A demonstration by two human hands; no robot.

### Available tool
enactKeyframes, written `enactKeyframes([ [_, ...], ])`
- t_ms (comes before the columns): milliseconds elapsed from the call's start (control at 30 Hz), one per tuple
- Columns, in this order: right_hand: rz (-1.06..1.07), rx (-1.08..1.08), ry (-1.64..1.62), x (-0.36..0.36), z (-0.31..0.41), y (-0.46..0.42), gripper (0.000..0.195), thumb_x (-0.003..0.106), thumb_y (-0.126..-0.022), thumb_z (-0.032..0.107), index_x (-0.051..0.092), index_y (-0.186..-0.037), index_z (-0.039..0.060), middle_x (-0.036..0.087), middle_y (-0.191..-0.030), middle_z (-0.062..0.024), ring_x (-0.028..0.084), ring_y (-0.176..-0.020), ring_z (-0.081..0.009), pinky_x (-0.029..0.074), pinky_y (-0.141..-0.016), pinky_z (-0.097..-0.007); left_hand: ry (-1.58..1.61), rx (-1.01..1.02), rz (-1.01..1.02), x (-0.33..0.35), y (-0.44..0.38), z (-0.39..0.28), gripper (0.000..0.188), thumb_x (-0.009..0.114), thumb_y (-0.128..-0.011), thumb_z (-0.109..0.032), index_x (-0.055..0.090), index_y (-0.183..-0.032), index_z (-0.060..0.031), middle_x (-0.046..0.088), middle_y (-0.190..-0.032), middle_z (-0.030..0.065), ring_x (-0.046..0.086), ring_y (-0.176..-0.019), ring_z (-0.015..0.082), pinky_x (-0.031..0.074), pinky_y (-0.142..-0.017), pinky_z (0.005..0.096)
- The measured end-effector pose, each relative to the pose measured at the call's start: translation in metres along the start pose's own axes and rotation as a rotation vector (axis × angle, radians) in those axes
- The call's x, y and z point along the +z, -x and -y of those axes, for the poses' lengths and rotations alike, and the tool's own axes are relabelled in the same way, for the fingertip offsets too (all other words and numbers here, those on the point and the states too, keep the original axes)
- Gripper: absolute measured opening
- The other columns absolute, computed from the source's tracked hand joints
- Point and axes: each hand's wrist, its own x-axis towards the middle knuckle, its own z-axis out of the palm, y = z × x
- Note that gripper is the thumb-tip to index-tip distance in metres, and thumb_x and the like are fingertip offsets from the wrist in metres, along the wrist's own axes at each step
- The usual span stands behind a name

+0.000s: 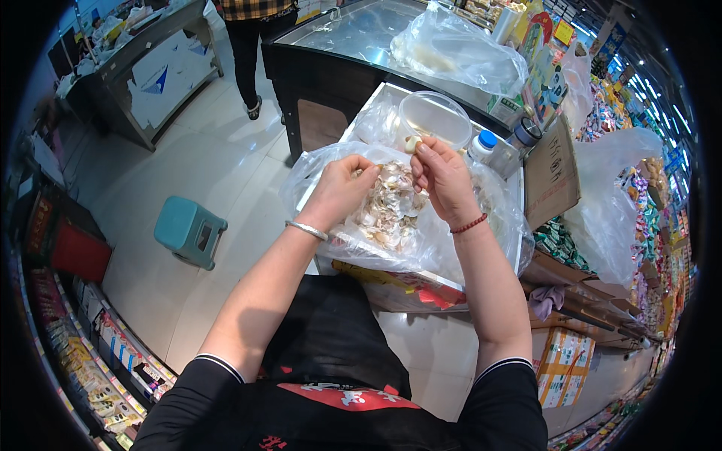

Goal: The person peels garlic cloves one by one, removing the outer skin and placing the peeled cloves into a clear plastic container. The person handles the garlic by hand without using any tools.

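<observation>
Between finger and thumb of my right hand is a peeled garlic clove, held just above the near rim of a round clear plastic tub. My left hand has its thumb and fingertips pinched together over the heap; a small bit, perhaps skin, seems to show at the tips, but I cannot tell what it is. Below both hands lies a pile of garlic skins on a clear plastic bag spread over a white-edged crate. A white bottle with a blue cap stands right of the tub.
Behind the crate is a metal-topped counter bearing a plastic bag. A cardboard sign and wrapped sweets are at the right. A teal stool stands on the floor at the left. Another person stands beyond.
</observation>
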Motion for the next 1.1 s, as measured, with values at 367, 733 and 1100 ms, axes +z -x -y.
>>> enactKeyframes([
  [367, -0.404, -0.088, -0.113, -0.024, -0.003, -0.009, 0.015, 0.056, -0.101, 0.015, 0.062, -0.107, 0.0033, 0.063, -0.081, -0.0031, 0.058, -0.064, -0.0092, 0.054, -0.062, -0.0267, -0.102, -0.126, 0.116, 0.000, 0.005, -0.015, 0.030, 0.054, -0.093, -0.013, 0.064, -0.119, -0.0024, 0.062, -0.081, 0.0009, 0.053, -0.061, 0.0056, 0.043, -0.054, 0.0228],
  [733, -0.658, -0.239, 0.060, -0.010, -0.002, -0.022, 0.031, 0.060, -0.097, 0.010, 0.061, -0.124, -0.0043, 0.070, -0.103, -0.0111, 0.067, -0.086, -0.0150, 0.056, -0.072, -0.0261, -0.076, 0.084, 0.132, 0.002, 0.005, -0.011, 0.031, 0.049, -0.101, -0.017, 0.063, -0.124, -0.0016, 0.067, -0.096, 0.0063, 0.060, -0.086, 0.0102, 0.049, -0.079, 0.0269],
  [1100, 0.067, -0.197, 0.948, 0.053, -0.016, 0.013, 0.030, 0.074, -0.087, 0.013, 0.062, -0.112, -0.0001, 0.065, -0.082, -0.0047, 0.062, -0.070, -0.0109, 0.050, -0.065, -0.0265, 0.456, 0.138, 0.017, -0.007, -0.007, 0.002, 0.035, 0.038, -0.108, -0.014, 0.049, -0.140, -0.0060, 0.064, -0.115, 0.0070, 0.062, -0.102, 0.0095, 0.050, -0.090, 0.0244],
])
